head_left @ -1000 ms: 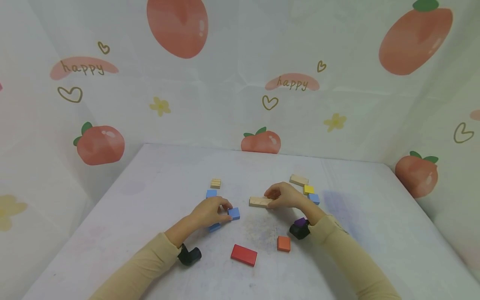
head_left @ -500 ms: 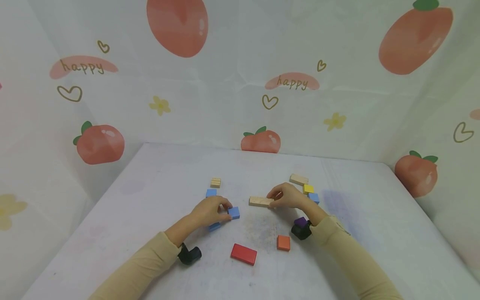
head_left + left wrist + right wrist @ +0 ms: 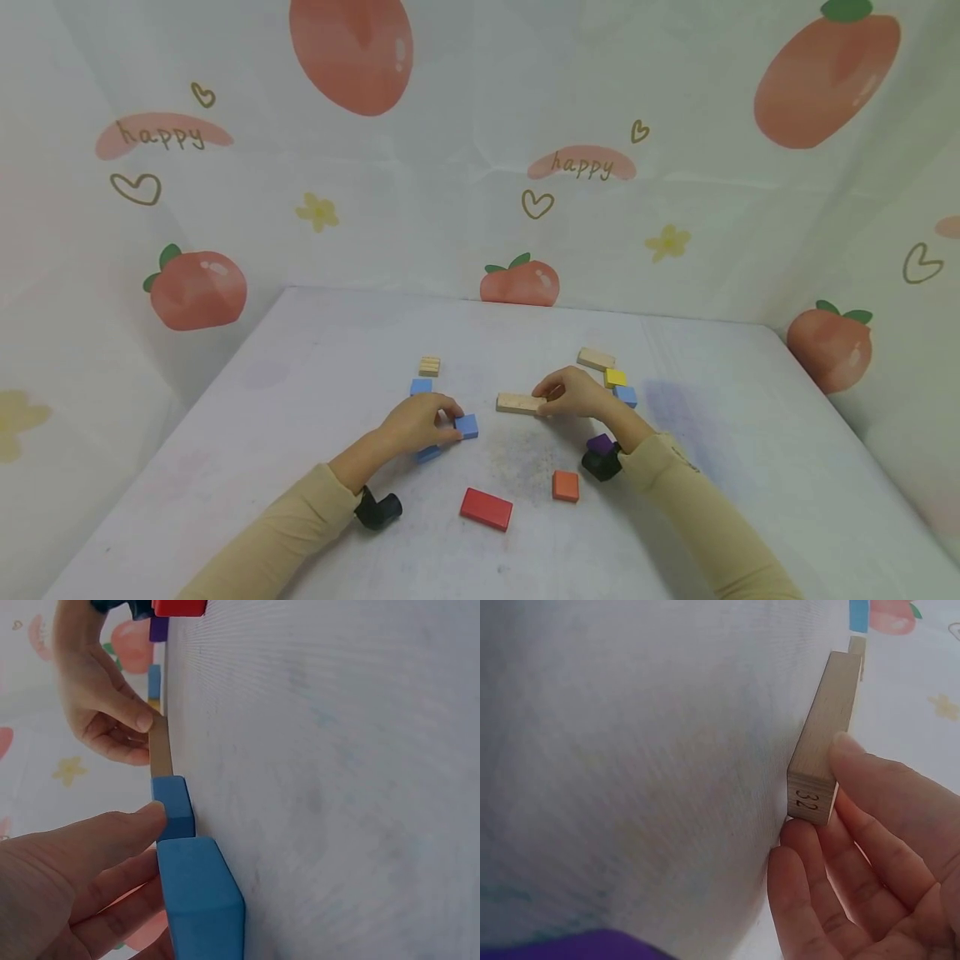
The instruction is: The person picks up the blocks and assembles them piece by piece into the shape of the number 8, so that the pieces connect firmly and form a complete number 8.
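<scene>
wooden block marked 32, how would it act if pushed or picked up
The wooden block looks like bare wood, so it should stay stiff and probably feel fairly light. Its flat faces and square edges suggest sliding, not rolling. Lying lengthwise on the table, it seems unlikely to tip.

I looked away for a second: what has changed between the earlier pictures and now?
The right hand has slipped slightly rightward along the wooden block, toward its right end. Nothing was visibly picked up or let go. The left hand stays at its blue block; the wooden block, red block and orange block lie where they were.
</scene>
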{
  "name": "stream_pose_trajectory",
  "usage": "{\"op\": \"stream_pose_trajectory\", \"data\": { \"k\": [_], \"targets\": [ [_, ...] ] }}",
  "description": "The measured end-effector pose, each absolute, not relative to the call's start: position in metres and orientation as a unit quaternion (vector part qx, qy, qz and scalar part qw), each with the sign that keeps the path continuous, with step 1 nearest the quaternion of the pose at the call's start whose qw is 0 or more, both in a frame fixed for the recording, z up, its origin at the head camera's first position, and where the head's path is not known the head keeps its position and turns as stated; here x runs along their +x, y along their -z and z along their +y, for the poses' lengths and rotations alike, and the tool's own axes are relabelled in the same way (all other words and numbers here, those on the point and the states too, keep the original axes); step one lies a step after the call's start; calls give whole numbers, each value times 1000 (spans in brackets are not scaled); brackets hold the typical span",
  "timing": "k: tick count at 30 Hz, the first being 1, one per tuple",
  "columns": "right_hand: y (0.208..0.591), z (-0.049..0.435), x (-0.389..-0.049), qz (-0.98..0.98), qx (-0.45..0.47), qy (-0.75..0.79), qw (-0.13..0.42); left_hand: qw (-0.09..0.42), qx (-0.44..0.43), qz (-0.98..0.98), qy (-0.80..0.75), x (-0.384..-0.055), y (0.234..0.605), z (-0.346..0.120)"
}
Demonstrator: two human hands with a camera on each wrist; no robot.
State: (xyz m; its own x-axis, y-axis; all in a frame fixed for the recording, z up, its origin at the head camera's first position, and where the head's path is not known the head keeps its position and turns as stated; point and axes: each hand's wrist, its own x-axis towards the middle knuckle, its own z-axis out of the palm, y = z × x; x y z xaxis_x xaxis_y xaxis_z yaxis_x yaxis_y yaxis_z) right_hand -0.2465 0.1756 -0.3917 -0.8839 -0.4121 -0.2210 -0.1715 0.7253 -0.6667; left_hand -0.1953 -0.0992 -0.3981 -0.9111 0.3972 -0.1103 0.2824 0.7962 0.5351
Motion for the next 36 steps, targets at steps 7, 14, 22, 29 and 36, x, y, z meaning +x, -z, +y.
{"op": "stream_pose_trajectory", "data": {
  "k": [7, 14, 22, 29, 36],
  "targets": [
    [393, 176, -246, 911, -163, 336, 175, 108, 189, 939, -266, -195, 396, -99],
    [392, 177, -244, 911, -160, 338, 174, 108, 187, 940, -266, -196, 396, -98],
    [392, 176, -244, 909, -158, 342, 176, 106, 179, 941, -266, -198, 393, -95],
    [393, 177, -246, 910, -155, 342, 176, 98, 171, 943, -267, -207, 388, -97],
    [393, 176, -245, 909, -155, 344, 175, 92, 182, 939, -278, -219, 385, -100]
  ]
}}
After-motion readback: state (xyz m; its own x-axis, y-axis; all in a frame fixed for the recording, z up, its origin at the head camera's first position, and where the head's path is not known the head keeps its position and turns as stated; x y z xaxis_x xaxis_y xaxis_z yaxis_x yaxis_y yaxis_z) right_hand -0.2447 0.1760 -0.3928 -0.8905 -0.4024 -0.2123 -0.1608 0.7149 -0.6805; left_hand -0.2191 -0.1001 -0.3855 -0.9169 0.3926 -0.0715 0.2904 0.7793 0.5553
